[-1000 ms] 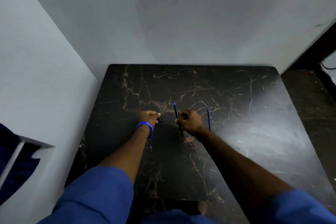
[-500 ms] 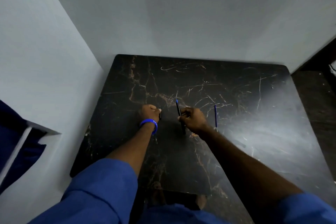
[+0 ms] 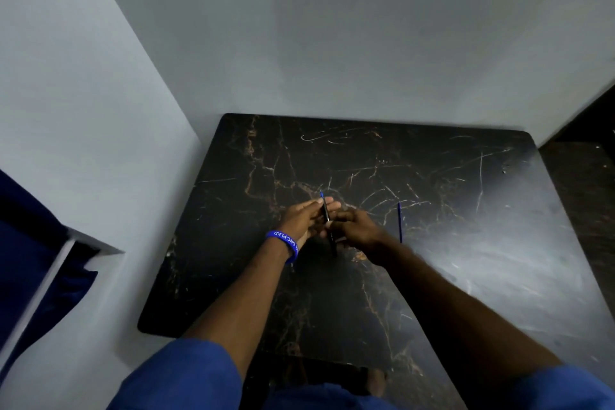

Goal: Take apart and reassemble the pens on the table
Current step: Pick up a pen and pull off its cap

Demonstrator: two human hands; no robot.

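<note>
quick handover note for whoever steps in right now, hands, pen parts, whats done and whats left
Left hand: fingers extended alongside the dark pen, beside its upper part; a firm grip cannot be told.
Right hand: closed on the pen's middle, holding it above the table.
A thin blue refill lies loose on the table, to the right of the right hand.
Done: at least one pen appears taken apart, judging by the loose refill.
Left: finish the held pen, then refit the loose refill. Its barrel is not visible.
</note>
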